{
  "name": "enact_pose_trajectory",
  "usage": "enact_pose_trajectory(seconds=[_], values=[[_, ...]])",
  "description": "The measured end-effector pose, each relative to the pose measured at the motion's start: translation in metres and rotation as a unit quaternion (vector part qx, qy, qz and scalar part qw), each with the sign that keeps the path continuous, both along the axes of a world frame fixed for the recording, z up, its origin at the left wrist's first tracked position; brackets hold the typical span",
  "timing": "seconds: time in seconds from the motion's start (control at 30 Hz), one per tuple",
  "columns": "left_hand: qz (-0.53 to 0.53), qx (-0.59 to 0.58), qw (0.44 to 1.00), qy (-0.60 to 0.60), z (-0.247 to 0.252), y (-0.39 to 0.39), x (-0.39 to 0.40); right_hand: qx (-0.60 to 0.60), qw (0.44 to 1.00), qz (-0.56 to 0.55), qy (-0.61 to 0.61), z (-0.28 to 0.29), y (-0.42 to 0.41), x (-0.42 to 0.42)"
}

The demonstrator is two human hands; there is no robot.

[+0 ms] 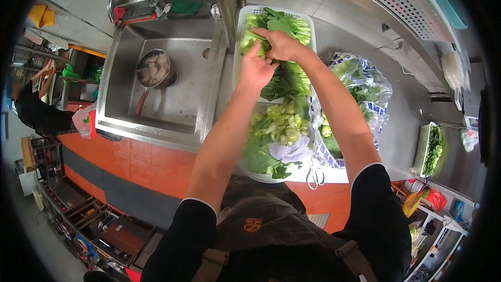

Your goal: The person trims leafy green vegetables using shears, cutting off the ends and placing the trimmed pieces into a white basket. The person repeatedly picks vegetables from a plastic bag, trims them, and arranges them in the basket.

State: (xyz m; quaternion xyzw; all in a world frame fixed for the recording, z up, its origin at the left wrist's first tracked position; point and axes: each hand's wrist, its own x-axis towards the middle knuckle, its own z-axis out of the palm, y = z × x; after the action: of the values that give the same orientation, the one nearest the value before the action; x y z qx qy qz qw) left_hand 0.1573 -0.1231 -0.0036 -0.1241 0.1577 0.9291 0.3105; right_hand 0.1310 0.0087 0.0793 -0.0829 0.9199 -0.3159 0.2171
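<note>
Leafy green vegetables (301, 72) with pale stalks lie in rows in a white perforated basket (313, 33). Both my hands are over its upper left part. My right hand (282, 45) comes across from the right, its index finger stretched along the stalks and its other fingers curled around some greens. Close below it, my left hand (257, 67) is palm up with its thumb raised, touching the greens; what its fingers hold is hidden. Nearer to me, a clear bowl (270, 180) holds cut stalk ends, leaves and a crumpled pale sheet (289, 149).
A printed clear plastic bag (377, 86) of greens lies right of the basket. White-handled scissors (315, 176) are at the counter edge. Left is a steel sink (180, 105) holding a pan (154, 68). A metal post (225, 8) stands behind. Another person (43, 105) is far left.
</note>
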Motion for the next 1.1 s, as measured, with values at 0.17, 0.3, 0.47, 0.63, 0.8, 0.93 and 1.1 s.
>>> enact_pose_trajectory(seconds=[0.17,0.3,0.47,0.63,0.8,0.93,1.1], values=[[0.018,-0.115,0.99,-0.085,-0.002,-0.004,0.003,0.077,0.988,0.065,0.12,-0.074,0.016,-0.007],[-0.026,-0.253,0.966,-0.039,-0.003,-0.04,0.027,0.044,0.989,0.02,0.138,-0.066,0.014,-0.002],[0.084,-0.644,0.696,0.306,0.023,-0.063,0.047,0.157,0.979,-0.013,0.133,-0.055,-0.001,0.007],[0.084,-0.736,0.395,0.543,-0.001,-0.061,0.01,0.14,0.982,0.02,0.125,-0.092,0.0,0.027],[-0.086,-0.722,0.295,0.62,-0.024,-0.035,-0.011,0.15,0.966,-0.021,0.21,-0.097,0.009,0.035],[-0.162,-0.733,0.197,0.631,-0.03,-0.028,-0.006,0.199,0.96,-0.045,0.192,-0.113,0.01,0.051],[-0.13,-0.72,0.229,0.642,-0.046,-0.028,0.005,0.233,0.961,-0.028,0.149,-0.127,0.006,0.058]])
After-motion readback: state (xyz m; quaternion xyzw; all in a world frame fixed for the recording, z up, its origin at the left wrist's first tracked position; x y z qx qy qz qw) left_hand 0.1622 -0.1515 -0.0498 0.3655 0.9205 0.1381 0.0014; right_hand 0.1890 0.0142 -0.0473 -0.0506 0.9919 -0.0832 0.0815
